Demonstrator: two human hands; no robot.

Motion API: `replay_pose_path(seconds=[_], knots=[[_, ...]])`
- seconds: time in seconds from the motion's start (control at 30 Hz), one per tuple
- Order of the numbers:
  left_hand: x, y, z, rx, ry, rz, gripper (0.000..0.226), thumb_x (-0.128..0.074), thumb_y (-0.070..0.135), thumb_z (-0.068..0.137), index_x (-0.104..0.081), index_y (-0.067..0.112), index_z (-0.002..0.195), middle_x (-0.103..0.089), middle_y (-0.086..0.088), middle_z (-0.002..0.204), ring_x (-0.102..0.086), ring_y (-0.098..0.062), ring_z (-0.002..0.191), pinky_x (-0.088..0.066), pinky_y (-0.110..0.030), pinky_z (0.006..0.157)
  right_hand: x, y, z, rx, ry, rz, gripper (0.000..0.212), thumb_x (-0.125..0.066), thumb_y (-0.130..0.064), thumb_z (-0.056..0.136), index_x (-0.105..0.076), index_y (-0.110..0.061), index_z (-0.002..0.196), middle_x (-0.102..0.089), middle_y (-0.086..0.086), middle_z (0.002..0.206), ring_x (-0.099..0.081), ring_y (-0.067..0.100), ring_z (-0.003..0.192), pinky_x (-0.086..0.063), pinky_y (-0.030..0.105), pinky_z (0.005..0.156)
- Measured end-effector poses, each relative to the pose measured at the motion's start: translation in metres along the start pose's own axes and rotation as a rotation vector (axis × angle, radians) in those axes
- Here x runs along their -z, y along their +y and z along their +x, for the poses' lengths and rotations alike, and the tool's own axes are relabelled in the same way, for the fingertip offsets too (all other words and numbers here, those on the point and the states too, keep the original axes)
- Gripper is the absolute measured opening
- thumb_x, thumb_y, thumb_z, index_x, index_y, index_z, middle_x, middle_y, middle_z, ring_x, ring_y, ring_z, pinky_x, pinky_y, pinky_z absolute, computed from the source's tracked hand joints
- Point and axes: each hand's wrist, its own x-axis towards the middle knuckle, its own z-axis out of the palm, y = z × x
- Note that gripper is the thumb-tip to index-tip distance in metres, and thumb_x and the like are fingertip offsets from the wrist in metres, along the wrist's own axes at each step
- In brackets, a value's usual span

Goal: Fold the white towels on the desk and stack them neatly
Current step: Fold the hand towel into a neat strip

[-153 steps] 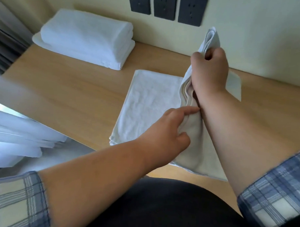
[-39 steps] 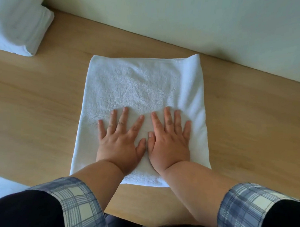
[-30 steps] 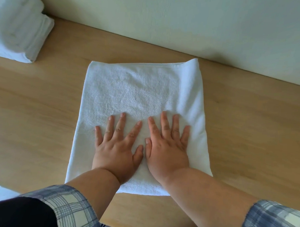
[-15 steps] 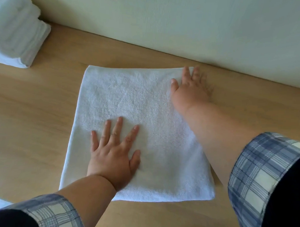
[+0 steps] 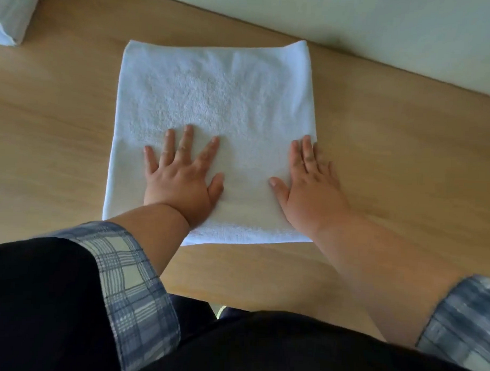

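Note:
A white towel [image 5: 213,101], folded into a rough square, lies flat on the wooden desk [image 5: 51,117] in front of me. My left hand [image 5: 183,177] presses flat on its near left part, fingers spread and straight. My right hand [image 5: 307,184] lies flat along the towel's right edge, fingers straight, partly on the towel and partly on the desk. Neither hand grips the cloth. At the far left corner of the view is the edge of a stack of folded white towels [image 5: 11,13].
A pale wall [image 5: 382,29] runs along the far side of the desk just behind the towel. The desk's near edge [image 5: 234,304] is close to my body. Bare wood lies to the right [image 5: 406,149] of the towel.
My right hand has slid from the towel's far right corner back along the right edge to the near part. My left hand has stayed pressed on the near left.

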Motion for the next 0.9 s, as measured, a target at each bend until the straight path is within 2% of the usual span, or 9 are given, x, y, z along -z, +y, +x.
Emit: replay_pose_path(seconds=[0.1,0.23,0.33,0.4,0.5,0.63,0.73,0.8,0.9], knots=[[0.009,0.002,-0.003,-0.005,-0.057,-0.003,0.067,-0.007,0.066,0.091,0.009,0.045,0.153,0.011,-0.001,0.165,0.013,-0.030,0.150,0.004,-0.061,0.118,0.004,0.000,-0.006,-0.093,-0.024,-0.006,0.079,-0.007,-0.063,0.096,0.016,-0.018,0.156,0.027,0.001,0.162,0.016,0.021,0.151,0.004,0.050,0.122],[0.021,-0.003,-0.037,-0.276,0.025,-0.069,0.067,-0.003,0.060,0.096,-0.003,0.033,0.156,-0.002,-0.006,0.166,-0.003,-0.026,0.152,-0.003,-0.052,0.121,-0.004,-0.001,-0.052,0.344,0.050,-0.056,0.087,-0.007,-0.073,0.092,0.010,-0.018,0.157,0.023,0.001,0.163,0.021,0.017,0.150,0.007,0.045,0.122],[0.004,-0.027,-0.081,-0.507,-0.079,0.160,0.067,0.001,0.066,0.093,0.026,0.036,0.148,0.009,-0.005,0.165,0.014,-0.023,0.149,0.003,-0.049,0.121,-0.023,0.005,-0.074,0.423,-0.013,-0.186,0.088,-0.027,-0.068,0.095,0.015,-0.020,0.156,0.018,0.005,0.165,0.023,0.017,0.149,0.009,0.040,0.122],[-0.004,-0.050,-0.096,-0.405,-0.114,0.239,0.075,-0.010,0.063,0.095,0.046,0.035,0.136,0.023,-0.003,0.161,0.025,-0.022,0.145,0.010,-0.049,0.118,-0.025,0.010,-0.076,0.324,0.060,-0.180,0.083,-0.041,-0.048,0.100,0.011,-0.018,0.157,0.014,0.006,0.165,0.020,0.017,0.149,0.010,0.037,0.120],[-0.001,-0.070,-0.097,-0.305,-0.100,0.311,0.092,-0.035,0.030,0.102,0.053,0.029,0.129,0.020,-0.004,0.163,0.011,-0.026,0.151,-0.002,-0.051,0.119,-0.022,0.014,-0.073,0.315,0.109,-0.225,0.074,-0.043,-0.025,0.103,0.005,-0.013,0.158,0.008,0.010,0.166,0.010,0.021,0.152,0.005,0.034,0.118],[0.011,-0.077,-0.092,-0.285,-0.126,0.373,0.094,-0.046,0.007,0.096,0.033,0.025,0.146,0.008,-0.003,0.165,-0.001,-0.025,0.152,-0.014,-0.047,0.119,-0.015,0.005,-0.078,0.298,0.097,-0.312,0.068,-0.034,0.001,0.100,0.002,-0.009,0.158,0.001,0.014,0.166,-0.002,0.025,0.153,-0.012,0.035,0.121],[0.031,-0.085,-0.086,-0.260,-0.112,0.365,0.089,-0.055,0.010,0.091,0.007,0.030,0.153,-0.017,-0.001,0.161,-0.021,-0.023,0.147,-0.024,-0.043,0.118,-0.004,-0.004,-0.090,0.238,0.098,-0.290,0.067,-0.048,0.000,0.095,-0.016,-0.010,0.153,-0.025,0.013,0.160,-0.029,0.026,0.147,-0.044,0.038,0.106],[0.049,-0.095,-0.082,-0.265,-0.078,0.362,0.090,-0.061,0.011,0.085,-0.004,0.034,0.150,-0.033,0.001,0.151,-0.037,-0.024,0.137,-0.033,-0.041,0.112,0.005,-0.014,-0.100,0.216,0.081,-0.253,0.053,-0.050,-0.007,0.095,-0.031,-0.014,0.144,-0.047,0.008,0.143,-0.053,0.026,0.124,-0.054,0.041,0.085],[0.075,-0.111,-0.083,-0.263,-0.098,0.364,0.093,-0.063,0.006,0.078,-0.009,0.035,0.149,-0.043,0.002,0.135,-0.048,-0.024,0.122,-0.042,-0.039,0.100,0.016,-0.035,-0.118,0.186,0.056,-0.218,0.039,-0.048,-0.014,0.094,-0.044,-0.019,0.132,-0.062,0.000,0.115,-0.063,0.023,0.092,-0.054,0.038,0.071]])
